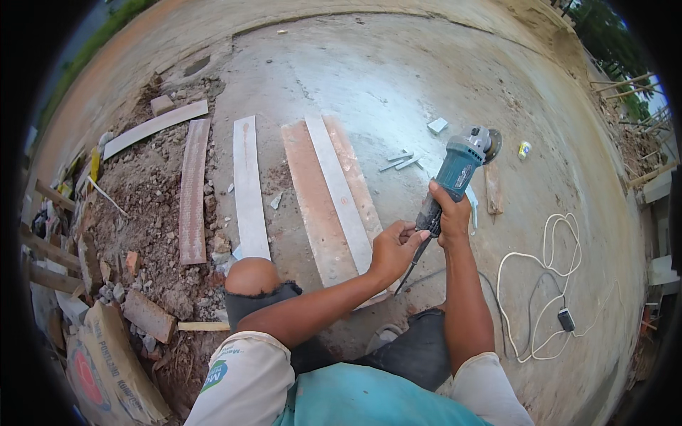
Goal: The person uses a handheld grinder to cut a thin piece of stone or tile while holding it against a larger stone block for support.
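The right hand (pixel 455 219) closes its fingers round the grinder (pixel 456 169), probably to steady it. The left hand (pixel 393 252) curls its fingers where the cord (pixel 413 265) enters, grip unclear.

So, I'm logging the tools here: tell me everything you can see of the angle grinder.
The angle grinder has a teal, plastic-looking body, dark rear section, grey metallic head and round disc. It is held slanting above the concrete, head end farthest out. The right hand grips it; the left hand is at its rear end, near a dark cord. Whether it runs is unclear.
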`<state>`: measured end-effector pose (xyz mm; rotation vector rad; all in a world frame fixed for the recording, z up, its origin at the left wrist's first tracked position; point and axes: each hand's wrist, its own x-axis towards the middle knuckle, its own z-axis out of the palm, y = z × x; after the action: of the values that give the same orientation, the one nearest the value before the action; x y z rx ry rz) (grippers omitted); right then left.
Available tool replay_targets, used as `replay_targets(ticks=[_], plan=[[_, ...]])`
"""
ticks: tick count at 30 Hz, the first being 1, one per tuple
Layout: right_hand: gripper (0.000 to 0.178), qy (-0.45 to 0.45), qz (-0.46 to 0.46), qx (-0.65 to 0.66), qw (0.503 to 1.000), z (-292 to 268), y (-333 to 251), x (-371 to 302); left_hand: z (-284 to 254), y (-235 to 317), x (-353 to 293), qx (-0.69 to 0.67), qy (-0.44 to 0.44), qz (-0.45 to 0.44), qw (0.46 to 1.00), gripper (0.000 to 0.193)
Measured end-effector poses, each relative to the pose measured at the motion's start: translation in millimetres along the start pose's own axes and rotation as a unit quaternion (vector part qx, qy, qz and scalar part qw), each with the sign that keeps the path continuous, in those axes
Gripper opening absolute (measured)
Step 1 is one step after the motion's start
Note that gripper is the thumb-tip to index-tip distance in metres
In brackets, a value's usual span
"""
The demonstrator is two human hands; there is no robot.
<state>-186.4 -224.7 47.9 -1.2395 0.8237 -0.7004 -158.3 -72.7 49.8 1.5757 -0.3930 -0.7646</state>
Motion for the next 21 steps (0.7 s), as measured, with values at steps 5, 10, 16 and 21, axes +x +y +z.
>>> replay_targets(ticks=[5,10,16,21], plan=[[0.037,0.008,0.009,0.000,1.000,4,-3,9,2,0,8,0.004,0.007,0.005,1.000,0.040],[0.034,-0.021,0.025,0.029,0.999,7,-13,2,2,-1,8,-0.016,0.012,0.009,1.000,0.043],[0.033,-0.034,0.009,0.031,0.999,6,-13,2,1,-2,6,-0.005,0.014,0.027,1.000,0.042],[0.034,-0.022,-0.024,-0.017,0.999,5,-4,9,1,-1,4,0.000,0.016,0.031,0.999,0.041]])
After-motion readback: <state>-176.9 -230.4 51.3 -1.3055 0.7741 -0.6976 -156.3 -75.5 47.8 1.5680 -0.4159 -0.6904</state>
